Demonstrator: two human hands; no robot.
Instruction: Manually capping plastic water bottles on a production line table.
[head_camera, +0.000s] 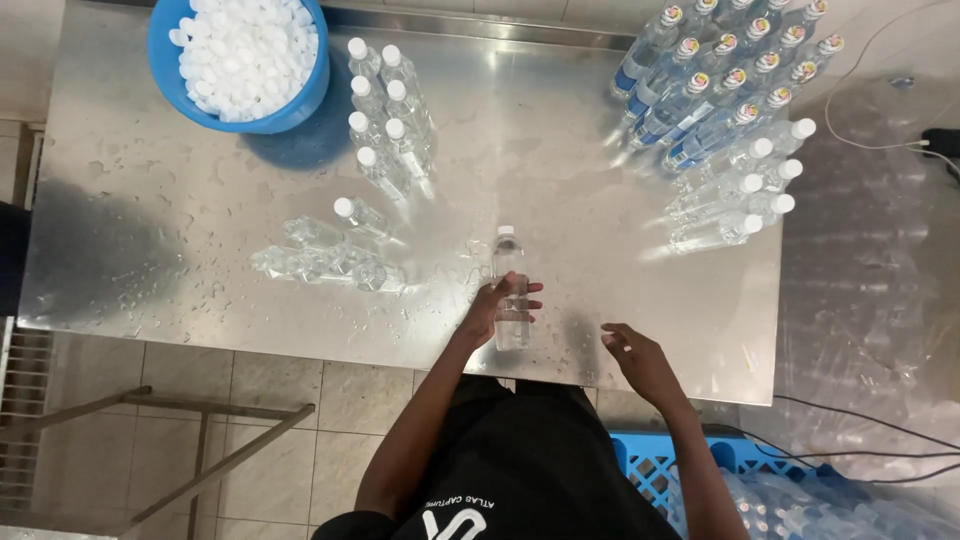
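My left hand is wrapped around a clear plastic bottle with a white cap, standing upright on the wet steel table near its front edge. To the right of it my right hand hovers over the table's front edge, fingers loosely apart and holding nothing. A blue tub full of white caps stands at the back left.
Several capped bottles stand beside the tub, with uncapped ones in front of them. Labelled and unlabelled capped bottles crowd the back right corner. A blue crate of bottles sits below right. Plastic sheeting and cables lie right.
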